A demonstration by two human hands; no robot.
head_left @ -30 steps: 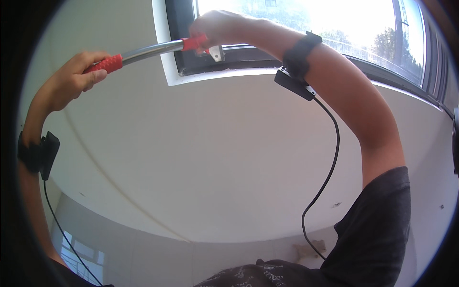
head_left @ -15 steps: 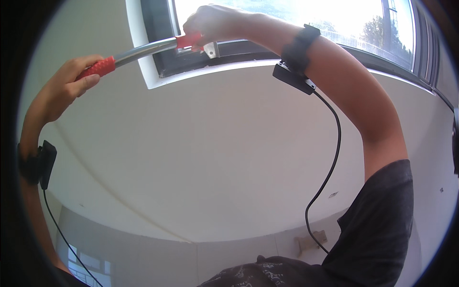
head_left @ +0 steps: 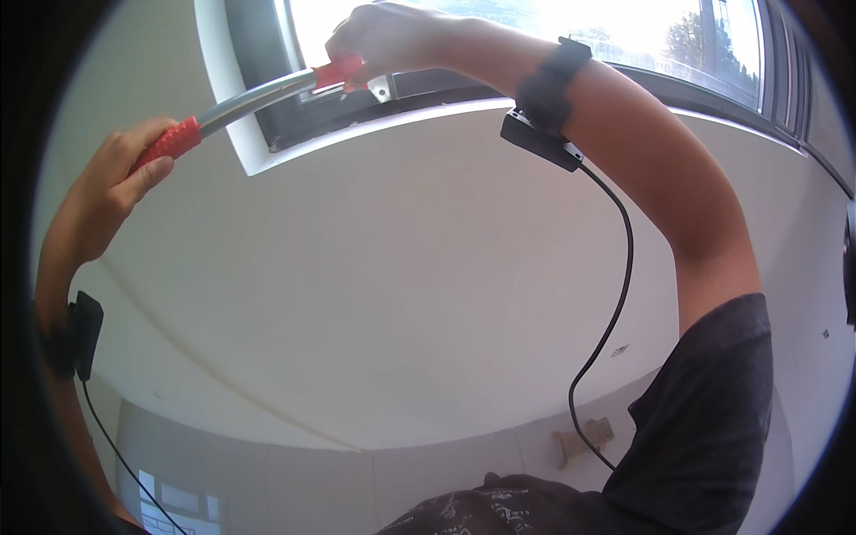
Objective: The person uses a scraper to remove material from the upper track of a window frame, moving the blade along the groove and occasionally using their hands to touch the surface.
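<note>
Against the window (head_left: 615,31), the silver pole (head_left: 254,100) has shifted right since the earlier frame. It lies far left; the left hand (head_left: 109,183) clasps its left red grip (head_left: 181,137), the right hand (head_left: 397,40) curls around its right red grip (head_left: 335,71).

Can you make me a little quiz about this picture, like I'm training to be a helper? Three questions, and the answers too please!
1. Pick one. What colour is the grip in the left hand?
a) blue
b) red
c) yellow

2. True or false: the rod coming out of that grip is painted green.

3. Fill in the missing word: the right hand, holding a second grip, shows against a bright ____.

Key:
1. b, red.
2. False, it is shiny silver.
3. Window.
</note>
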